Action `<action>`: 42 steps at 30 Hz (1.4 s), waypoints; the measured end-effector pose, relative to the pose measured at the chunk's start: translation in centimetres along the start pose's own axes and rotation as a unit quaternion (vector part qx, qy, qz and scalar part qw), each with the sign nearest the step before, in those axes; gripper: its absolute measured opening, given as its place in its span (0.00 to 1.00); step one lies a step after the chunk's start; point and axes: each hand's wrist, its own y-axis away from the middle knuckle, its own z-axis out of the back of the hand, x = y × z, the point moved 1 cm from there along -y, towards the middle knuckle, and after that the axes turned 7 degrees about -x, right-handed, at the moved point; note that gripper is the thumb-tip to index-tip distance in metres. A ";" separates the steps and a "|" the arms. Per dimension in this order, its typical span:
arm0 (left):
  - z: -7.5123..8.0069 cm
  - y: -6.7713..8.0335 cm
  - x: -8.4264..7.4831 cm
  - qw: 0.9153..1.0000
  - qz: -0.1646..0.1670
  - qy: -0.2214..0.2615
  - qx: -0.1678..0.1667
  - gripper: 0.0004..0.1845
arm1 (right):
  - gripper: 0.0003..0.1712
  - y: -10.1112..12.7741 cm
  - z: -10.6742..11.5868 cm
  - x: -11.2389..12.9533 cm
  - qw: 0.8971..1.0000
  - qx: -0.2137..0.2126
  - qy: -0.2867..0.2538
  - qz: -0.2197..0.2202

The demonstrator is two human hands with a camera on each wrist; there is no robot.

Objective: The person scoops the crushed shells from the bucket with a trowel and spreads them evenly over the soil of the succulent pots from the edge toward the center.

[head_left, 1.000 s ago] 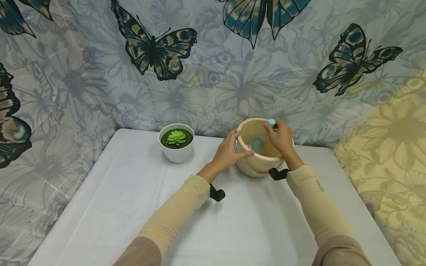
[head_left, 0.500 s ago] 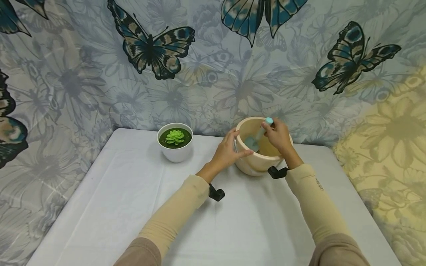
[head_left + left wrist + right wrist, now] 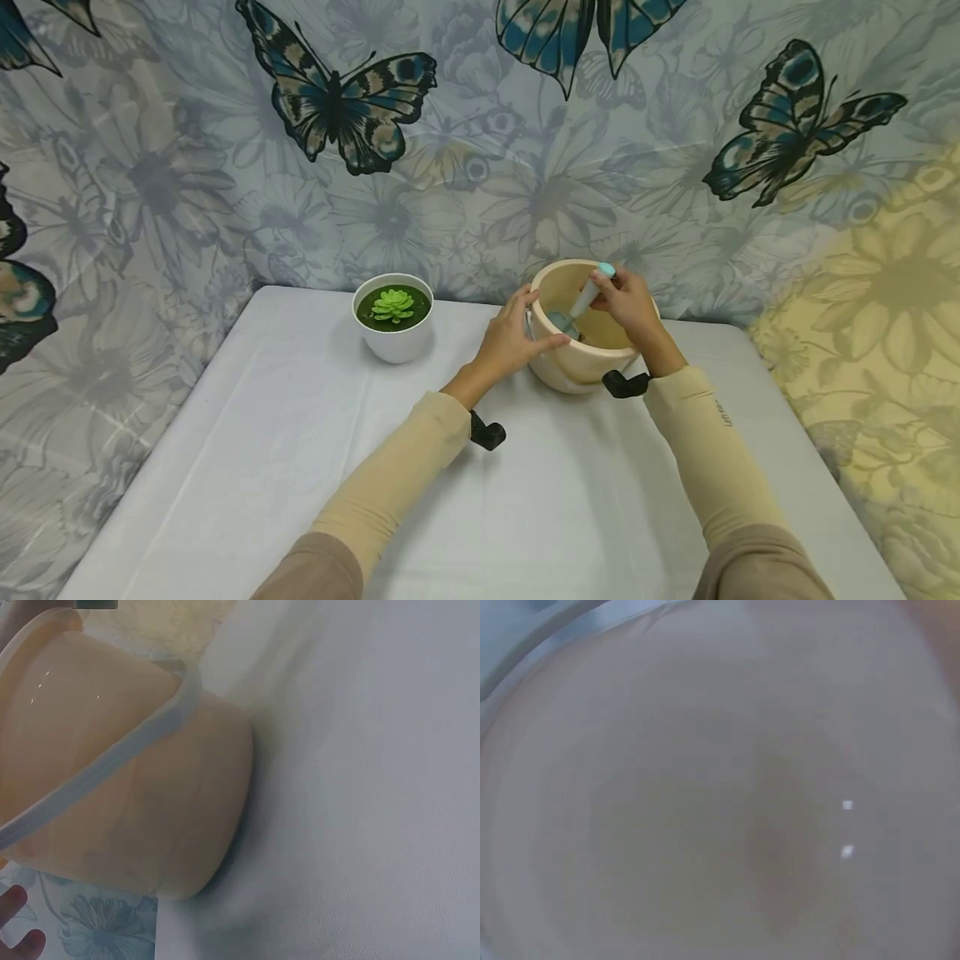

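A beige plastic bucket stands at the back right of the table. My left hand grips its left rim, thumb at the front edge and fingers round the far side. My right hand holds a small shovel by its pale handle with a teal end. The shovel slants into the bucket, its greyish-green blade low inside near the left wall. Something small and dark shows beside the blade. In the left wrist view the bucket's grey carrying handle hangs across its side. The bucket's glossy wall fills the right wrist view.
A white pot with a green succulent stands to the left of the bucket. White cloth covers the table. Behind it hangs a butterfly-patterned cloth, close to the bucket's back.
The shovel has tilted, its blade swinging left and lower in the bucket while the right hand shifted slightly left. The left hand stays on the rim.
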 end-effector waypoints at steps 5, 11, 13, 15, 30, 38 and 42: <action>0.0 -0.1 0.0 1.000 0.005 -0.001 -0.002 0.48 | 0.29 -0.1 0.0 0.1 1.000 0.015 -0.011 -0.009; 0.1 -0.1 -0.1 1.000 0.003 -0.013 -0.004 0.48 | 0.27 -0.1 0.1 0.0 0.998 0.029 -0.026 -0.041; 0.1 -0.1 -0.1 1.000 0.001 -0.022 -0.007 0.48 | 0.26 -0.1 0.2 0.0 0.998 0.027 -0.037 -0.051; 0.1 0.0 -0.2 1.000 0.000 -0.026 -0.009 0.48 | 0.27 -0.1 0.3 0.0 0.997 0.026 -0.042 -0.060; 0.0 0.0 -0.3 1.000 0.005 -0.006 0.000 0.48 | 0.30 -0.3 1.0 -0.1 0.991 0.014 -0.081 -0.107; 0.0 -0.2 -0.2 1.000 0.006 -0.014 -0.003 0.48 | 0.13 0.3 1.7 0.5 0.976 0.002 -0.173 -0.134; -0.1 0.0 -0.1 1.000 0.009 -0.014 -0.003 0.48 | 0.10 0.5 1.7 0.6 0.972 0.006 -0.193 -0.137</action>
